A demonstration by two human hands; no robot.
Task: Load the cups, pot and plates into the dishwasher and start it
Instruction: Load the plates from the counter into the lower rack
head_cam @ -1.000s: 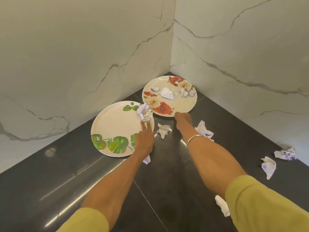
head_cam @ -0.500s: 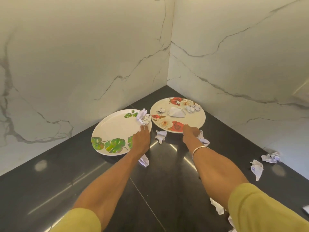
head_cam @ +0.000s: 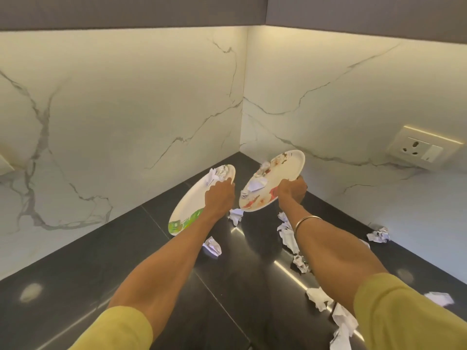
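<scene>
Warm under-cabinet glow, glare streaks on countertop (head_cam: 75,274) (glossy) — wide-angle edge bending

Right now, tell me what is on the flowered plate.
The flowered plate, held tilted by the right hand, carries crumpled paper scraps on its upper face. The hand covers part of the near rim.

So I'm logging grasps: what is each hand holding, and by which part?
The left hand grips the green-leaf plate by its near rim; the right hand grips the red-flower plate by its near rim. Both plates carry crumpled paper.
</scene>
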